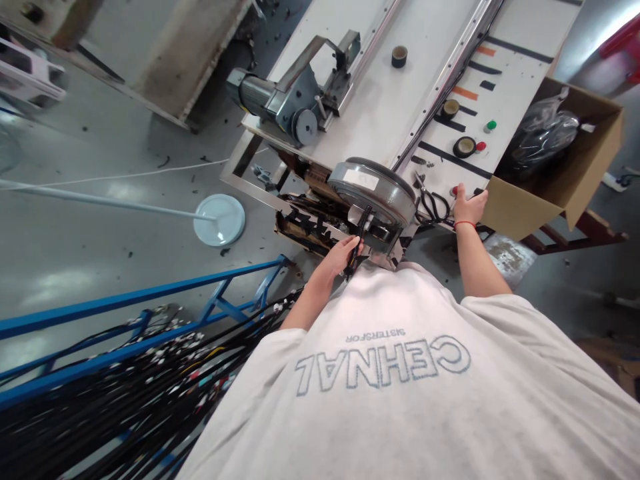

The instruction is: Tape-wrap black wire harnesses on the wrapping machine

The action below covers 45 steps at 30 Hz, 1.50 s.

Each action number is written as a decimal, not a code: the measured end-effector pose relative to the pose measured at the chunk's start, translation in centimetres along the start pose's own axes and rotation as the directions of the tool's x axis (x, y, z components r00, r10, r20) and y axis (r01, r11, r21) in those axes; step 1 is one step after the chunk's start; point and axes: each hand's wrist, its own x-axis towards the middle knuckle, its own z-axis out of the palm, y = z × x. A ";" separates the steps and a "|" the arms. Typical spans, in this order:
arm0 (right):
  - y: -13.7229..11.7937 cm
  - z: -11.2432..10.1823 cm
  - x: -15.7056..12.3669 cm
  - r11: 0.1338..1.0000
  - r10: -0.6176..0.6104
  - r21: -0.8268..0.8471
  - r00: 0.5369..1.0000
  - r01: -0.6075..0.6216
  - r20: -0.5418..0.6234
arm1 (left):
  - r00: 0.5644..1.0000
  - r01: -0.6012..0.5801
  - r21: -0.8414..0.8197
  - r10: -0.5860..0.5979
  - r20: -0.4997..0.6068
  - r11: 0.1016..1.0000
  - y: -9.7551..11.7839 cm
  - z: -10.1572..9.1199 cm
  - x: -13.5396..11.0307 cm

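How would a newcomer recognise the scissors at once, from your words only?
Start with the white table and go to its edge near the right hand. The scissors lie between that hand and the grey drum. Two black loop handles set them apart from the tape rolls.

bright light, soft glare on floor point(125, 207); edges stretched, blurred.

Both arms point(481, 263) reach forward, left hand point(347, 252) curled in a grip, right hand point(469, 207) partly spread.
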 end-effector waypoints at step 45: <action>-0.3 -0.3 0.5 0.999 0.019 -0.030 0.999 -0.018 0.040 | 0.942 -0.334 0.501 0.263 0.208 0.798 -0.7 -2.7 -3.2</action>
